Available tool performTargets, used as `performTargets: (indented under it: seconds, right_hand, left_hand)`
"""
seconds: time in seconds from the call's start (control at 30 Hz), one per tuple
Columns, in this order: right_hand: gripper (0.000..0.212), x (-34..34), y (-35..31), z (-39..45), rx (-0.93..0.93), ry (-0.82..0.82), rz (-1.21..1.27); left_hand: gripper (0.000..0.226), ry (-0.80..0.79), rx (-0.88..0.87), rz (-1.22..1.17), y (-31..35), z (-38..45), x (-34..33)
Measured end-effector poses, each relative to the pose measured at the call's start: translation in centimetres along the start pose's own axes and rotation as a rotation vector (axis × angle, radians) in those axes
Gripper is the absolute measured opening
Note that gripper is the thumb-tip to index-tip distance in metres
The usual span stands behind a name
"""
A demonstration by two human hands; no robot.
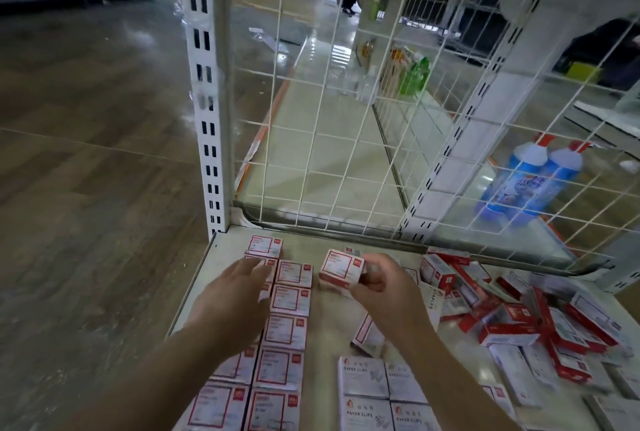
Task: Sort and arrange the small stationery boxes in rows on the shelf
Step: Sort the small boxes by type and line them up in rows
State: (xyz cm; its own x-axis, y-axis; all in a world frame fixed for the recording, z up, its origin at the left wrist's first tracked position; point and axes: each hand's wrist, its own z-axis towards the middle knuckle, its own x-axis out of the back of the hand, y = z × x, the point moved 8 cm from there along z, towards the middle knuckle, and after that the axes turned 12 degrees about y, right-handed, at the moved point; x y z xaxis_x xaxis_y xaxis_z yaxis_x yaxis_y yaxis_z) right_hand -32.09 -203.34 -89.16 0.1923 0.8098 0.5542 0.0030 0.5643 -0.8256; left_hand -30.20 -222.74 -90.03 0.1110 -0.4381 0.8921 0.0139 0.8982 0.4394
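**Boxes in rows at the shelf's left edge, one box held at the back**

The shelf (329,333) is a pale board with a white slotted upright (207,140) at its back left corner and a white wire grid (346,140) along its back edge. Two rows of red-bordered boxes (287,302) run from the back left corner toward the front edge, lying flat and touching one another.

The left hand (239,295) reaches over the left row, palm down, fingers straight and slightly spread, with the fingertips on or just above a box near the back; it grips nothing. Whether the fingers actually touch the box cannot be told.

Just right of the rows, near the back edge, the right hand (381,287) pinches a red and white box (341,269) between thumb and curled fingers, holding it tilted above the shelf. More boxes lie partly hidden under and behind this hand.

Near the front edge, right of the rows, four white boxes marked PAPER CLIPS (381,392) sit in a tight square block, sides touching.

Toward the right edge a loose heap of red and white boxes (512,313) lies jumbled, many tilted or resting on each other.

Beyond the grid, on the right, two blue bottles with red caps (533,174) stand side by side.
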Motion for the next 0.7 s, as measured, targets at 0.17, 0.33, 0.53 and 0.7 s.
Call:
performTargets:
  seconds: [0.17, 0.33, 0.53, 0.7]
  right_hand:
    - [0.027, -2.2, -0.7, 2.0, 0.022, 0.014, -0.040]
    - [0.028, -5.2, -1.2, 3.6, 0.037, 0.039, -0.173]
    - [0.017, -7.4, -2.2, 4.1, 0.047, -0.033, -0.202]
    - [0.015, -8.7, -1.3, 4.4, -0.006, -0.097, -0.270]
  left_hand:
    - [0.061, -0.056, -0.051, 0.065, -0.9, 0.7, -0.8]
    - [0.067, -0.108, -0.065, 0.043, -1.1, 1.3, -1.3]
    - [0.073, -0.183, -0.035, 0.082, -2.0, 1.5, -2.1]
    - [0.071, -0.237, -0.010, 0.107, -2.7, 1.5, -2.6]
